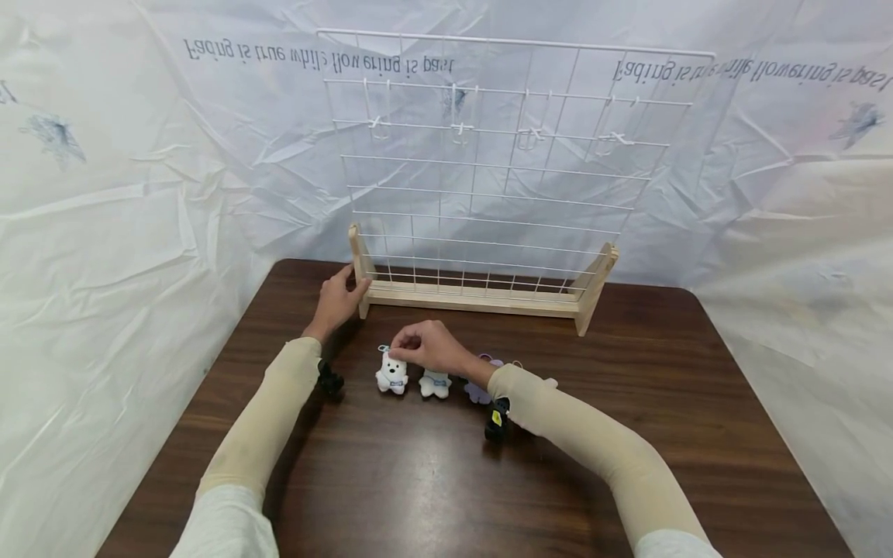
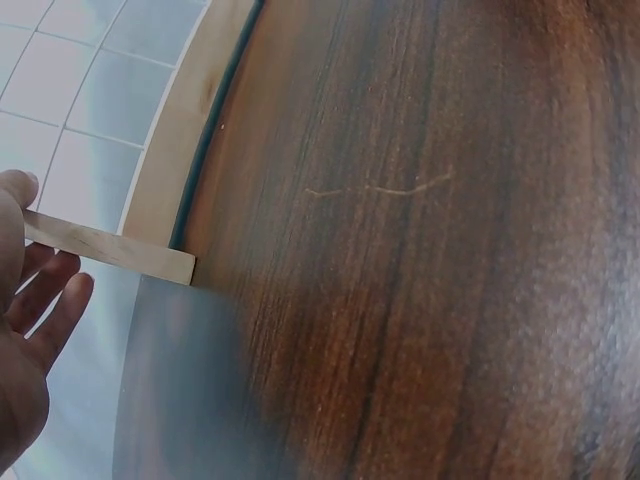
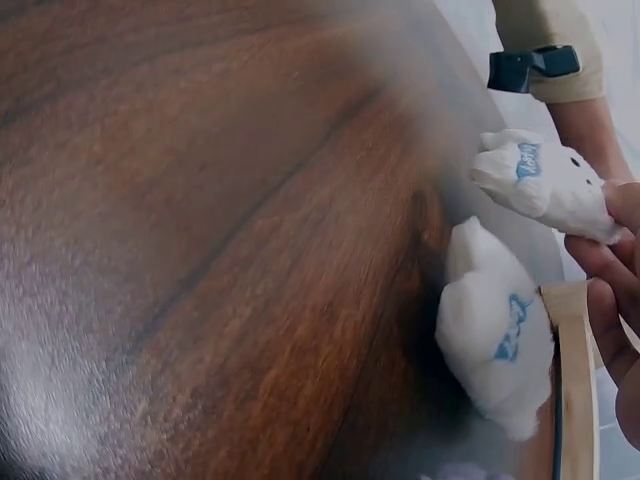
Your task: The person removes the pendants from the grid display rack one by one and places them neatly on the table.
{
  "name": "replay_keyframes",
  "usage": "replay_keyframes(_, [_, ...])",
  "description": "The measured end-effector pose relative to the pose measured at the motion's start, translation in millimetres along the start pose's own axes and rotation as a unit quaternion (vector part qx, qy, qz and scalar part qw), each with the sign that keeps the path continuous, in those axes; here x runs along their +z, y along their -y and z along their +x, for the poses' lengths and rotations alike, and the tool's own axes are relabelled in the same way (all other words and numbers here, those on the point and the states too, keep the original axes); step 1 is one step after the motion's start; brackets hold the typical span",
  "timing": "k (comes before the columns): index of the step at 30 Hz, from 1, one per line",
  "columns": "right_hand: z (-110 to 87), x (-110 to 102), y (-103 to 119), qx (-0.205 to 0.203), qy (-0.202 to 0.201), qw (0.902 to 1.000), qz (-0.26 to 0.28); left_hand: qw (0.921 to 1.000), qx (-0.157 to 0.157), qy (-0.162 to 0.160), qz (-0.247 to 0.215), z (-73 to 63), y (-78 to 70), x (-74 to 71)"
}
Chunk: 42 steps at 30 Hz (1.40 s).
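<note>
My left hand grips the left wooden leg of a rack stand. In the left wrist view its thumb lies on one side of the leg and the fingers on the other. With thumb and fingertips, my right hand pinches the head of a small white plush keychain. This plush has black eyes and nose, blue lettering on its body and a loop at the top. Just right of it is a second white plush, its head hidden by my right hand. A purple plush sits partly behind my right wrist.
A white wire grid leans back in the wooden stand at the table's rear. Several white hooks hang from its upper bars. Part of another pale item shows behind my right forearm. Wrinkled printed sheeting surrounds the dark wooden table.
</note>
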State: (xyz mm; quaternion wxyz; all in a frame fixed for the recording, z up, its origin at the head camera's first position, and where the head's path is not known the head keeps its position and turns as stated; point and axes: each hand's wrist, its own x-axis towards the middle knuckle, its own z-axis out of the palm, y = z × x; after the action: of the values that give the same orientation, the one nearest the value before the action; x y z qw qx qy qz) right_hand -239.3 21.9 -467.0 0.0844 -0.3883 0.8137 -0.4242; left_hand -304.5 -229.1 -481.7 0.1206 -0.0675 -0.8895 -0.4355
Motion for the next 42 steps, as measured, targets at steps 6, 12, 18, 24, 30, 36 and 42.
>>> replay_keyframes(6, [0.7,1,-6,0.016,0.017,0.9994,-0.026,1.0,-0.006,0.005,-0.003,-0.9,0.7,-0.4])
replay_keyframes(12, [1.4,1,-16,0.009,0.022,0.9972,-0.071,0.9999,-0.008,0.011,-0.003,-0.6,1.5,0.7])
replay_keyframes(18, [1.7,2,-21,0.006,0.018,0.9957,-0.09,1.0,-0.003,0.007,-0.002,-0.9,2.2,2.0])
replay_keyframes(24, [2.6,2,-20,0.012,0.013,0.9959,-0.089,1.0,0.0,0.007,-0.006,-0.7,1.5,1.8])
replay_keyframes(30, [1.0,-6,-18,0.021,0.006,0.9956,-0.091,0.9999,0.003,0.012,-0.012,3.1,-0.4,5.5])
replay_keyframes(36, [-4.5,-25,-12,0.028,-0.019,0.9939,-0.105,0.9996,0.01,0.026,-0.008,5.8,-2.1,5.6])
replay_keyframes(42, [-20.4,-57,-1,0.035,-0.058,0.9948,-0.076,0.9993,0.013,0.034,0.0,6.8,-2.1,0.3])
